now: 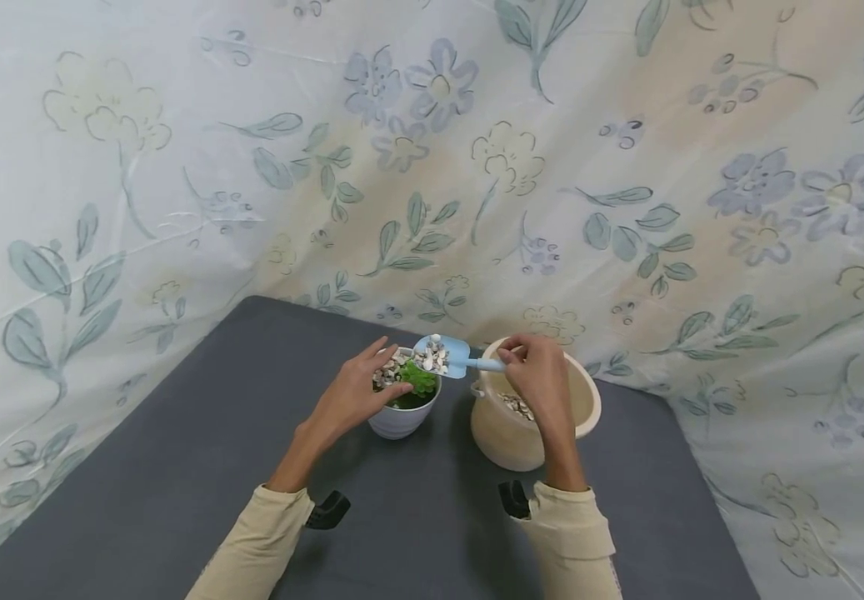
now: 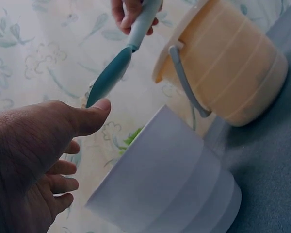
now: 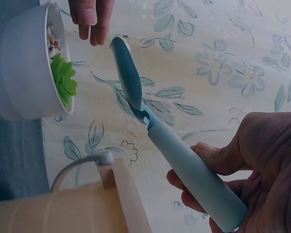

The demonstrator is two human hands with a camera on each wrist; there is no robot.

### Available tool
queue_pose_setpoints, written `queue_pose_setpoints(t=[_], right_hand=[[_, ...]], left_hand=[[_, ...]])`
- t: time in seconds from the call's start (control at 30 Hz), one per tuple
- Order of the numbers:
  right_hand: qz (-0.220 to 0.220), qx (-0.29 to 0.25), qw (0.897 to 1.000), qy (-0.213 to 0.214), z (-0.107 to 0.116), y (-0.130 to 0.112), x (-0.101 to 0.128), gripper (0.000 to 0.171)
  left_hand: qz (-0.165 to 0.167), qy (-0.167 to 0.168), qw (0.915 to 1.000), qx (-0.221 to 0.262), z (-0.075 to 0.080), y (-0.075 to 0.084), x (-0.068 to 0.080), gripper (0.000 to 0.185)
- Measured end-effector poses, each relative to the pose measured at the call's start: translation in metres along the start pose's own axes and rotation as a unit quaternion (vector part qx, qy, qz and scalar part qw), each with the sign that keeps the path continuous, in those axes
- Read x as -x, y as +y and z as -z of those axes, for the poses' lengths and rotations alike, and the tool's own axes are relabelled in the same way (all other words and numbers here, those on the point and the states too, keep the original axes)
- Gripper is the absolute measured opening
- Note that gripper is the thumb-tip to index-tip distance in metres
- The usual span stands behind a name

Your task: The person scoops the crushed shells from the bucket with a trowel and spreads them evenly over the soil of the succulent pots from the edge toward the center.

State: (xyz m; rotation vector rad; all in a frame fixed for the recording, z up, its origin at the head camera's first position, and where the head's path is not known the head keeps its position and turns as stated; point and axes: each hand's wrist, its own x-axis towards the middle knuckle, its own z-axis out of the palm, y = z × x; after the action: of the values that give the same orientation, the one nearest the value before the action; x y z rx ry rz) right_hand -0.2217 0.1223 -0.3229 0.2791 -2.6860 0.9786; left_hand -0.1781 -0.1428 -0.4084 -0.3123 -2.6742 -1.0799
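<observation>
right hand [image 1: 540,375] pinching handle of blue scoop [image 1: 442,356], loaded with pebbles, above white pot [image 1: 402,417]. left hand [image 1: 357,392] spread loose beside pot rim. probably light, stiff plastic; pebbles spill easily, so hold handle end, keep level.

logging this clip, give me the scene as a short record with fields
left hand: open, fingers over the white pot's rim
right hand: grips the scoop's handle
scoop: blue, loaded with pebbles, over the white pot
white pot: holds a green plant and pebbles
bucket: beige, pebbles inside, right of the white pot
table: dark grey
backdrop: floral cloth
</observation>
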Motion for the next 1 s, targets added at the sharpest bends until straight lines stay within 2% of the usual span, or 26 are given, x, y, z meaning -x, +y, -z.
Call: queue_pose_setpoints(t=[0.27,0.6,0.8,1.0], right_hand=[[0.005,-0.002,1.0,-0.013,-0.012,-0.004,-0.006,0.011],[0.02,-0.007,0.999,-0.025,-0.036,-0.01,-0.008,0.01],[0.048,0.02,0.999,0.004,-0.051,-0.015,-0.005,0.007],[0.094,0.06,0.993,0.021,-0.06,-0.02,-0.003,0.004]], left_hand=[[0.003,-0.003,0.9999,-0.01,0.003,-0.006,0.004,0.077],[0.034,-0.05,0.9981,-0.014,0.005,-0.015,0.009,0.097],[0.059,-0.072,0.9956,-0.009,0.004,-0.02,0.011,0.108],[0.091,-0.074,0.993,0.012,0.002,-0.022,0.011,0.116]])
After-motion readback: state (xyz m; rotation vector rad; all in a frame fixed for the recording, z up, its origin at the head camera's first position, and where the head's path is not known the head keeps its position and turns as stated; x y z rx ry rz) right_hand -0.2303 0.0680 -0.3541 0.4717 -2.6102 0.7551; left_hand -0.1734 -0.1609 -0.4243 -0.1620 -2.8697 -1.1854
